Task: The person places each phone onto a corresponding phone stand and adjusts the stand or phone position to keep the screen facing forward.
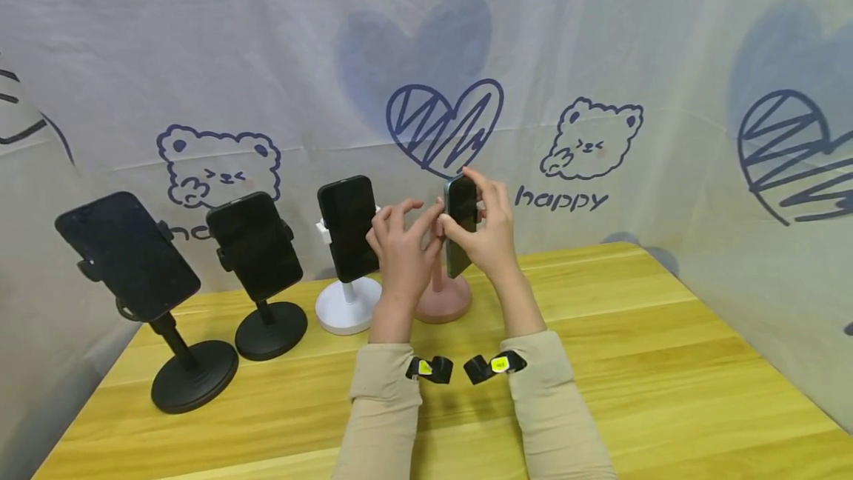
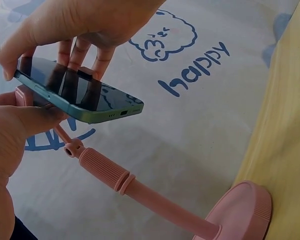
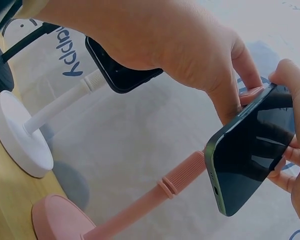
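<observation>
My right hand (image 1: pixel 492 232) holds a green-edged smartphone (image 1: pixel 460 217) by its edges, thumb on one side and fingers on the other. Behind the phone stands a pink phone stand (image 1: pixel 444 302), its ribbed neck (image 2: pixel 102 167) rising to a clamp at the phone's back. My left hand (image 1: pixel 405 247) pinches the pink clamp jaw (image 3: pixel 251 94) at the phone's left edge. In the left wrist view a second grip pad (image 2: pixel 85 73) shows beside the right fingers. The phone's dark screen (image 3: pixel 255 155) is turned toward the right.
Left of the pink stand, a white stand (image 1: pixel 348 310) holds a black phone (image 1: pixel 349 228). Two black stands (image 1: pixel 269 332) with dark phones (image 1: pixel 129 254) stand farther left. All are on a wooden table (image 1: pixel 640 361) before a printed cloth (image 1: pixel 300 43).
</observation>
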`<state>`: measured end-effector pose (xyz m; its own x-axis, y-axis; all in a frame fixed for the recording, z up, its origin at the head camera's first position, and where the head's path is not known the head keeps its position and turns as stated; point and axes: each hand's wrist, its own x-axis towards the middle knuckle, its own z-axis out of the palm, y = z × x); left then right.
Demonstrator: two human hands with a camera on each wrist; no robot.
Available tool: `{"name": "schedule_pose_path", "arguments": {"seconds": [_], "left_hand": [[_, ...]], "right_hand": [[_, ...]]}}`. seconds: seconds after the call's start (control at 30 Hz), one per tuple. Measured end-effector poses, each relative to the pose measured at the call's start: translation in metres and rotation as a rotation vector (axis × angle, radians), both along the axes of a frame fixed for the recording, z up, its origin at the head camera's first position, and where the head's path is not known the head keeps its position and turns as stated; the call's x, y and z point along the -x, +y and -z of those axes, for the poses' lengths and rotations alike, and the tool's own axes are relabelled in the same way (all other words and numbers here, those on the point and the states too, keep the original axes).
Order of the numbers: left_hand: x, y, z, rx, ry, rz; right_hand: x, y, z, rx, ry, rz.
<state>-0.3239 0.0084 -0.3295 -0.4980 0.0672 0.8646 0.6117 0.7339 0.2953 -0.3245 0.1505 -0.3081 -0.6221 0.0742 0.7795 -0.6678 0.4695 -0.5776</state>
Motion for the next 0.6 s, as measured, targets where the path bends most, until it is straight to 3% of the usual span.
{"name": "schedule_pose_path", "arguments": {"seconds": [0.37,0.6], "left_hand": [[0.0023,0.0028,0.0023,0.003,0.057,-0.002],[0.0016,0.0038,0.0015,-0.016,0.023,0.014]], "right_hand": [[-0.0018,0.0014,-0.003,0.007,-0.093,-0.006],[-0.0052,0.0003,-0.0074,-0.007,-0.18,0.014]]}}
